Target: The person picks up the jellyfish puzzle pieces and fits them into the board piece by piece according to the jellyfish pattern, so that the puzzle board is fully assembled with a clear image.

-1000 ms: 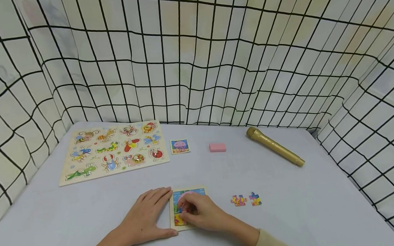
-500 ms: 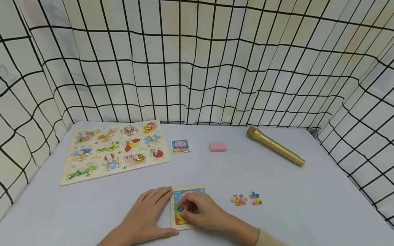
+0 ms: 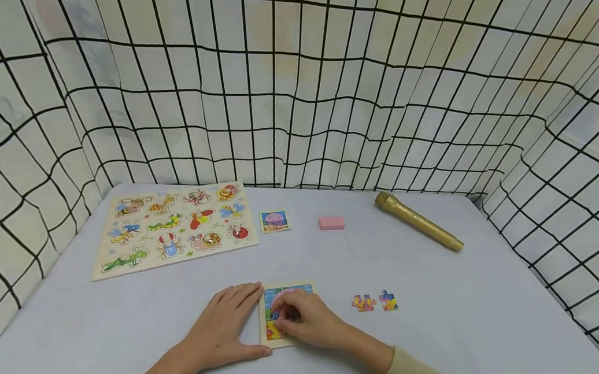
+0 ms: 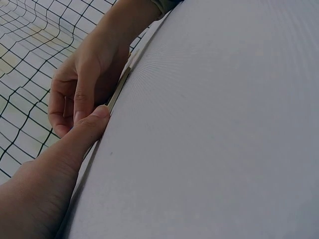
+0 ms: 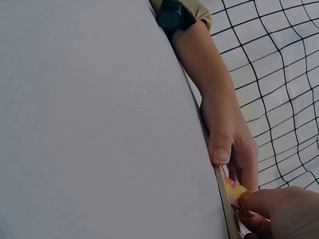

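Observation:
In the head view a small jigsaw puzzle board (image 3: 273,294) with a wooden border lies in front of me, its blue, pink and yellow picture partly hidden by my right hand (image 3: 311,320). That hand's thumb and fingers pinch a yellow puzzle piece (image 5: 233,190), seen tilted over the board in the right wrist view. My left hand (image 3: 226,325) lies with fingers extended along the board's left border, its thumb at the lower left corner. Two joinable loose puzzle pieces, one pink and yellow (image 3: 363,303) and one blue and yellow (image 3: 388,300), lie to the right.
Behind the hands is a large wooden insect puzzle (image 3: 177,227). A small jellyfish picture card (image 3: 274,221), a pink block (image 3: 331,223) and a gold microphone-shaped object (image 3: 419,221) lie along the back. Black grid netting (image 3: 293,103) encloses the white table (image 3: 470,314).

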The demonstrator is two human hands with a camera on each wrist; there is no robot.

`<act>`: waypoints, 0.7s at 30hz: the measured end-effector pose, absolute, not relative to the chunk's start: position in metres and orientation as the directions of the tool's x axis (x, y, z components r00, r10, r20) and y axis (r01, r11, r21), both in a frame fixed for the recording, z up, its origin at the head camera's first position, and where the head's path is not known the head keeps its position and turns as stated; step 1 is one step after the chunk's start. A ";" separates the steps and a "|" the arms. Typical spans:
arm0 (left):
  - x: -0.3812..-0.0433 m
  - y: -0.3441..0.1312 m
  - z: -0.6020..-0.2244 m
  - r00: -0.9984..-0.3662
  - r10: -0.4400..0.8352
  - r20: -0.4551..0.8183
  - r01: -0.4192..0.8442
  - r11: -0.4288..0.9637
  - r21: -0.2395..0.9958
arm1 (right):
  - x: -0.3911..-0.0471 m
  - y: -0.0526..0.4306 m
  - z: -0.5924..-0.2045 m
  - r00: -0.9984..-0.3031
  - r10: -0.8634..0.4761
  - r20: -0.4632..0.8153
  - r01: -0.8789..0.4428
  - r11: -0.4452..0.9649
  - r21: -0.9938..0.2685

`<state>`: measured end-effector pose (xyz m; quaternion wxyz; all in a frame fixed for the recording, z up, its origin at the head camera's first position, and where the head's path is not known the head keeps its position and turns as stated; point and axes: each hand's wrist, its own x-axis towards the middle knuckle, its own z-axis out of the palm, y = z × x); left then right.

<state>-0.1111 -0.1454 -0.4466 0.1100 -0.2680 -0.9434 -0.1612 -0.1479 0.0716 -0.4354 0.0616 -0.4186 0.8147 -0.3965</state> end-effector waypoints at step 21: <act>-0.112 -0.145 -0.449 -0.802 0.481 0.355 0.570 0.795 0.210 | -0.144 0.071 -0.434 -0.641 -0.726 0.249 -0.696 0.413 -0.588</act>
